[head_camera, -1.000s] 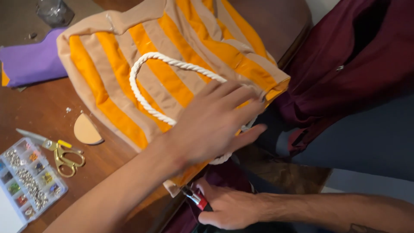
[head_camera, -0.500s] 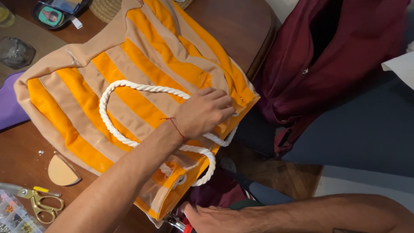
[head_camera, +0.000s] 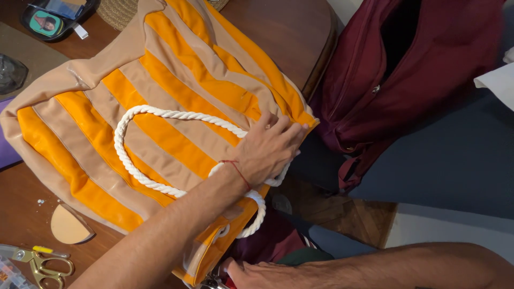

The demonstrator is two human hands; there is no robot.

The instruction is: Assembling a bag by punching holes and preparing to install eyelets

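My view is evenly and fairly brightly lit, with soft light and no hard shadows. The orange and beige striped fabric bag (head_camera: 176, 107) shows mild sheen along its glossy stripes. The dark brown wooden desk (head_camera: 278, 32) carries a faint reflection near its far edge. My left hand (head_camera: 267, 150) is sharp; the maroon cloth bag (head_camera: 417, 69) looks slightly smeared at the right edge.

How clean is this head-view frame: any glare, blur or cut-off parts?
Head view: even, soft light; mild sheen on the striped bag near its middle; left hand sharp on the rope handle; right hand cropped by the bottom edge; scissors partly cut off at the corner; maroon bag slightly soft.
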